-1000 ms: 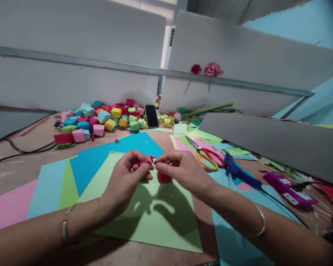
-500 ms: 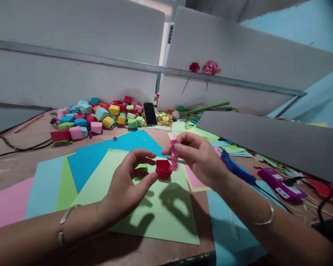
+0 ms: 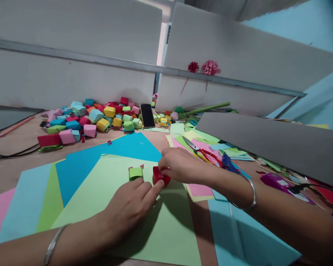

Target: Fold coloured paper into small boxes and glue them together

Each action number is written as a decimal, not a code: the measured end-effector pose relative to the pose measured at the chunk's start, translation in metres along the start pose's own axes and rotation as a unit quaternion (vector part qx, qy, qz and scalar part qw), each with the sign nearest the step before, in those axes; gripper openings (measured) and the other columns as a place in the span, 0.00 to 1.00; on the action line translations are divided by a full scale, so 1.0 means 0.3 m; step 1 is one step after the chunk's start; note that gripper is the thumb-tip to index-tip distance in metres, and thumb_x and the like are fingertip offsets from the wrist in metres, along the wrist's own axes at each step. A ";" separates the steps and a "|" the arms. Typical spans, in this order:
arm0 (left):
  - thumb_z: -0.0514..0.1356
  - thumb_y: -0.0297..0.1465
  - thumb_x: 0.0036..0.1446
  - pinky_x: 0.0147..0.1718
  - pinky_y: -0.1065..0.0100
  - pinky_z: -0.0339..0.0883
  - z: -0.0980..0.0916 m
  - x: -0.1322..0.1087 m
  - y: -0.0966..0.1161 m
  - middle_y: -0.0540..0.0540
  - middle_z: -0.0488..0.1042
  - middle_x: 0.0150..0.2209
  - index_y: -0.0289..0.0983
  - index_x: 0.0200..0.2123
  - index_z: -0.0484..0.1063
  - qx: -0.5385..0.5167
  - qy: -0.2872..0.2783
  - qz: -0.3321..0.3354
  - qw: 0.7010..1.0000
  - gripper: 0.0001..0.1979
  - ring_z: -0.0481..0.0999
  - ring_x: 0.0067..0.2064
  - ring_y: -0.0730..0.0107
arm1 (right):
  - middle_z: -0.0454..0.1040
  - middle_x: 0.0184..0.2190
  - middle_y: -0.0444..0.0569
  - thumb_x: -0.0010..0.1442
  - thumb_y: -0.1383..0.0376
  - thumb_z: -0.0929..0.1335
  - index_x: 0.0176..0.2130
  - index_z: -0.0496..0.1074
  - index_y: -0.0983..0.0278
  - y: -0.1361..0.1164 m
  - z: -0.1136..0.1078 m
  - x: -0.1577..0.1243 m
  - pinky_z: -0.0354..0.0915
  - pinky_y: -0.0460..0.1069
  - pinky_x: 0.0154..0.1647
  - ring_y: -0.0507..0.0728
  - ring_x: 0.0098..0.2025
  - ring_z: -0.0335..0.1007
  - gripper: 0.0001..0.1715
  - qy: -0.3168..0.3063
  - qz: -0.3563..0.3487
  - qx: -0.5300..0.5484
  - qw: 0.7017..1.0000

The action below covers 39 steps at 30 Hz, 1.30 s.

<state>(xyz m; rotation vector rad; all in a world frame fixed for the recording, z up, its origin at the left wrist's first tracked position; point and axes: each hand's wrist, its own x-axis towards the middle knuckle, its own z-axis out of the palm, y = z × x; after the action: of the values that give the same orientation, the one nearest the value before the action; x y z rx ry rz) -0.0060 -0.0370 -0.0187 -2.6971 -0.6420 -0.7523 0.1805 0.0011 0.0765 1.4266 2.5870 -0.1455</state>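
Steadying a small red folded-paper box seemed to be the job of the left hand: its index finger reached forward and rested on the box's near edge, the other fingers loosely curled, probably to stop so light a thing from sliding. Its thumb was hidden, so whether it pinched anything could not be told. The right hand came in from the opposite side, fingers drawn together at the box's rim; what they pinched, if anything, was out of sight.

The box sat on a pale green paper sheet, just right of a lime-green paper box, perhaps because the flat sheet gave a clean surface over the bench. Scissors and a blue glue gun lay beyond the right forearm, likely for easy reach, while finished-looking paper boxes were heaped at the back, away from the working area.
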 end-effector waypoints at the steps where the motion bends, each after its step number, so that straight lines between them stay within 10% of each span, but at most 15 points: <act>1: 0.48 0.21 0.62 0.22 0.65 0.63 0.001 0.000 -0.001 0.46 0.73 0.27 0.29 0.55 0.61 0.010 -0.007 -0.010 1.000 0.18 0.70 0.26 0.64 | 0.75 0.33 0.52 0.58 0.69 0.67 0.30 0.79 0.64 0.000 0.005 0.006 0.48 0.48 0.28 0.54 0.33 0.66 0.10 -0.004 -0.007 -0.011 1.000; 32: 0.52 0.23 0.57 0.18 0.67 0.58 0.005 0.006 0.012 0.47 0.73 0.24 0.33 0.41 0.70 -0.080 -0.072 0.022 0.994 0.10 0.68 0.22 0.66 | 0.70 0.47 0.54 0.59 0.70 0.69 0.33 0.78 0.64 -0.002 0.050 0.091 0.49 0.52 0.37 0.62 0.50 0.60 0.06 -0.035 -0.142 -0.076 0.986; 39: 0.53 0.21 0.54 0.17 0.66 0.56 -0.001 0.009 0.020 0.47 0.72 0.24 0.35 0.34 0.69 -0.084 -0.105 0.019 0.991 0.08 0.66 0.21 0.66 | 0.74 0.39 0.49 0.56 0.74 0.68 0.29 0.75 0.65 0.049 0.102 0.087 0.50 0.51 0.37 0.57 0.42 0.64 0.07 -0.022 -0.169 -0.062 0.983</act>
<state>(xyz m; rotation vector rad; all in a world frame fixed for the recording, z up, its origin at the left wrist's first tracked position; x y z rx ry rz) -0.0011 -0.0414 -0.0176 -2.9611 -0.5959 -0.5386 0.1827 0.0253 0.0412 0.9240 2.7255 -0.0585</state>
